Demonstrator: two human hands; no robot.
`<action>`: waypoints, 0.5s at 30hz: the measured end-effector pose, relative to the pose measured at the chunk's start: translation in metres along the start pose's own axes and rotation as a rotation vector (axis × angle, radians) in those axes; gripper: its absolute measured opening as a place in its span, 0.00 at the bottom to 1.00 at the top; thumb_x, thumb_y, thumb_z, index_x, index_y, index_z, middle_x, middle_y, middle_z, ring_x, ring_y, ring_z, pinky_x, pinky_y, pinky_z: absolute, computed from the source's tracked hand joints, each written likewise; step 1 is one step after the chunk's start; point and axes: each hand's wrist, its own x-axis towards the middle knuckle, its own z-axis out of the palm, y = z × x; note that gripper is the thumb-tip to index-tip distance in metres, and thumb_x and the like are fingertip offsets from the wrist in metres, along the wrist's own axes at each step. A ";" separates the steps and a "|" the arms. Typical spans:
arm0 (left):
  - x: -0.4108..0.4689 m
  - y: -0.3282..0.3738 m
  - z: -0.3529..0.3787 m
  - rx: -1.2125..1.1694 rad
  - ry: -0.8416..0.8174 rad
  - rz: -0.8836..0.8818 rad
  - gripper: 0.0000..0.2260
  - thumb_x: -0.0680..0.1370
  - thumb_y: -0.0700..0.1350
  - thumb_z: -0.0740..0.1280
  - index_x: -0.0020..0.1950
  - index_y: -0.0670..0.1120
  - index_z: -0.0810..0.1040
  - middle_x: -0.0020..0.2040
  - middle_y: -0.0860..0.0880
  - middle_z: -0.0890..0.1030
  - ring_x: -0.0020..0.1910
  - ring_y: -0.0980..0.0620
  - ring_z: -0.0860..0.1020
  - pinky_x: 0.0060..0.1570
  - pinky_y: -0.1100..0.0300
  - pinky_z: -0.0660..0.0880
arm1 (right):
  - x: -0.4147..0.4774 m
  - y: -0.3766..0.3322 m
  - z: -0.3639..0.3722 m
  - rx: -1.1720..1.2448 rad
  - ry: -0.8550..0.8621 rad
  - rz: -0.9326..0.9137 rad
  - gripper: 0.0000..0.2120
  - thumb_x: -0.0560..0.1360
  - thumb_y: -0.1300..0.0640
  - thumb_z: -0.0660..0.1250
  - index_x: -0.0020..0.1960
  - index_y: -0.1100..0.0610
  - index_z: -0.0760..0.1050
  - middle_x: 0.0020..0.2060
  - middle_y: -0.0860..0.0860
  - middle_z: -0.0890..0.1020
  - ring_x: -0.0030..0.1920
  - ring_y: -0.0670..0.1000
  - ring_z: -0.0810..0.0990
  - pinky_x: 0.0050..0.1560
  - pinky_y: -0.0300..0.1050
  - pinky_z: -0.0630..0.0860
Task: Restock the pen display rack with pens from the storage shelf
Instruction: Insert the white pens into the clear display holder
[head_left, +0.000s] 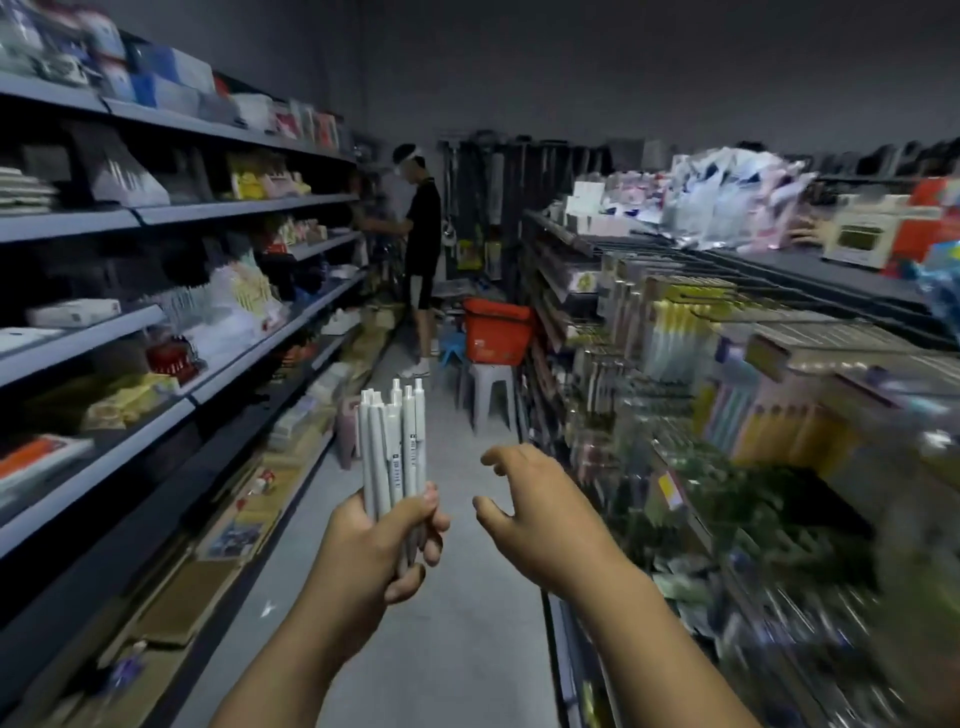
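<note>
The left grip (384, 540) is curling round the lower ends of a bundle of pens (395, 447), holding them upright over the aisle floor (467, 649). The pens are showing white barrels, small dark print, clicker tips uppermost. The right grip (540, 509) is hanging spread beside them, holding nothing. On the left, shelves (156, 332) are edging the aisle, a blurred rack (675, 364) on the right; ahead, a red basket (496, 335) is sitting on a stool (491, 389).

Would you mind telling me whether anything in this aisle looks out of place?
Only mildly: an orange basket seems to sit on a grey stool in the aisle, narrowing the way. The pens in the left hand look undamaged; the right hand is empty. The right shelves are too blurred to judge.
</note>
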 end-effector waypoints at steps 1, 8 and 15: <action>0.025 0.001 0.000 -0.010 0.029 -0.002 0.08 0.81 0.41 0.67 0.49 0.36 0.76 0.35 0.40 0.77 0.20 0.54 0.67 0.18 0.66 0.58 | 0.029 0.010 0.000 0.015 -0.014 -0.009 0.21 0.81 0.47 0.63 0.72 0.49 0.67 0.67 0.49 0.74 0.67 0.50 0.71 0.65 0.50 0.73; 0.202 0.014 -0.025 -0.032 0.176 0.009 0.11 0.80 0.44 0.70 0.38 0.42 0.82 0.35 0.36 0.75 0.21 0.51 0.60 0.23 0.61 0.53 | 0.234 0.050 0.010 0.102 -0.071 -0.113 0.20 0.80 0.46 0.65 0.70 0.48 0.69 0.64 0.47 0.75 0.65 0.49 0.74 0.64 0.51 0.74; 0.387 0.009 -0.080 -0.018 0.241 0.065 0.10 0.79 0.42 0.71 0.47 0.35 0.77 0.34 0.35 0.75 0.20 0.51 0.61 0.21 0.65 0.56 | 0.434 0.061 0.079 0.136 -0.109 -0.226 0.20 0.80 0.48 0.66 0.70 0.48 0.69 0.64 0.48 0.75 0.64 0.50 0.74 0.63 0.49 0.74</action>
